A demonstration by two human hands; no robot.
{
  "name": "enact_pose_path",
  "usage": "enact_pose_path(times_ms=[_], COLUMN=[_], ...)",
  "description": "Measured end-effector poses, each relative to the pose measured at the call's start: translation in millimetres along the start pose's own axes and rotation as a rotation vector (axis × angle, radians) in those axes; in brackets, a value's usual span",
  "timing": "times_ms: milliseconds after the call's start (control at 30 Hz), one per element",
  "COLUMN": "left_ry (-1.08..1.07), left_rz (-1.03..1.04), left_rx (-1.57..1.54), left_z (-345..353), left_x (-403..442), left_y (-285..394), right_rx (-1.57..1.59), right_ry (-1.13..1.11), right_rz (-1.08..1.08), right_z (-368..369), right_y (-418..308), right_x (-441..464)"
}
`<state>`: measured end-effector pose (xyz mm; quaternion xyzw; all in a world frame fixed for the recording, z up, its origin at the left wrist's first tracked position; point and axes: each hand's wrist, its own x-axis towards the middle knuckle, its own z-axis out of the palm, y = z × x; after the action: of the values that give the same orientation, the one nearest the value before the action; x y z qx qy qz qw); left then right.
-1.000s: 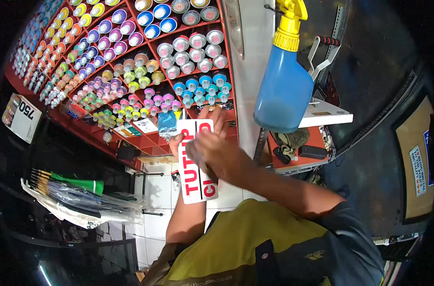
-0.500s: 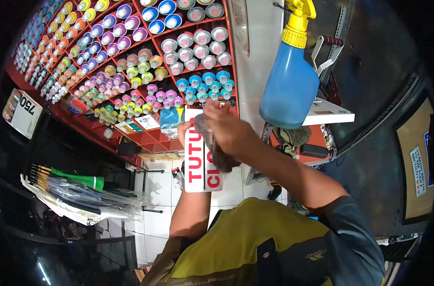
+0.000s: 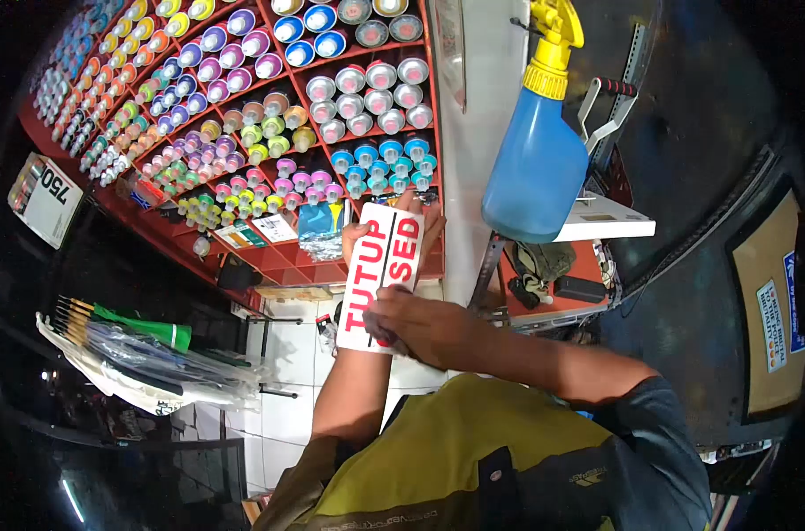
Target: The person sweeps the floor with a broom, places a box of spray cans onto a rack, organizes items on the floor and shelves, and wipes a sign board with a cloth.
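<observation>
A white sign (image 3: pixel 377 239) with red lettering reading "TUTUP" and partly covered "...SED" is held up in front of me, slightly tilted. My left hand (image 3: pixel 354 239) supports it from behind, with the thumb at the left edge and fingertips showing past the upper right edge. Over the sign's lower part, my right hand (image 3: pixel 424 326) is closed on a dark grey cloth (image 3: pixel 381 331) and presses it against the face. The cloth and fingers hide the lower letters of the second word.
Red shelving (image 3: pixel 318 257) full of spray cans stands ahead and left. At right, a blue spray bottle (image 3: pixel 537 164) with a yellow trigger head is close by. A red-topped surface (image 3: pixel 557 310) carries a bag and a black case. Plastic-wrapped goods (image 3: pixel 154 354) hang at left.
My right hand and the cloth have moved down from the sign's upper part to its lower end. The sign has tilted clockwise, and the end of its second word now shows.
</observation>
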<state>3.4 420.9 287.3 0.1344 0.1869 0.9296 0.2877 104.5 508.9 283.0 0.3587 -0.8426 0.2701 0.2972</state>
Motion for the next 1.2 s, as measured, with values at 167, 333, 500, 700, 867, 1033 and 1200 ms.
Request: enact_pose_path(times_ms=[167, 333, 500, 700, 867, 1033, 1200], left_ry=[-0.068, -0.12, -0.231, -0.01, -0.174, -0.255, -0.129], left_rz=[-0.136, -0.076, -0.113, 0.017, -0.062, -0.143, 0.019], left_rx=[0.09, -0.117, -0.164, -0.127, -0.134, 0.01, -0.003], left_z=[-4.4, -16.6, -23.2, -15.1, -19.5, -4.9, -3.3], left_x=[-17.1, -15.0, -1.4, -26.3, -7.2, -10.5, -16.9], left_y=[8.2, 7.9, 9.7, 11.3, 16.0, 19.7, 1.2], right_rx=[0.023, 0.032, 0.116, 0.294, 0.489, 0.055, 0.304], right_ry=[-0.364, -0.078, -0.16, -0.124, -0.087, -0.16, -0.03], right_rz=[0.44, -0.139, 0.255, 0.278, 0.121, 0.332, 0.451], right_z=[-45.2, 6.8, -15.7, -17.3, 24.9, -9.4, -15.1], right_y=[9.1, -22.3, 12.9, 14.0, -3.7, 18.8, 28.2], right_x=[40.0, -10.7, 14.1, 11.4, -13.3, 14.5, 17.8])
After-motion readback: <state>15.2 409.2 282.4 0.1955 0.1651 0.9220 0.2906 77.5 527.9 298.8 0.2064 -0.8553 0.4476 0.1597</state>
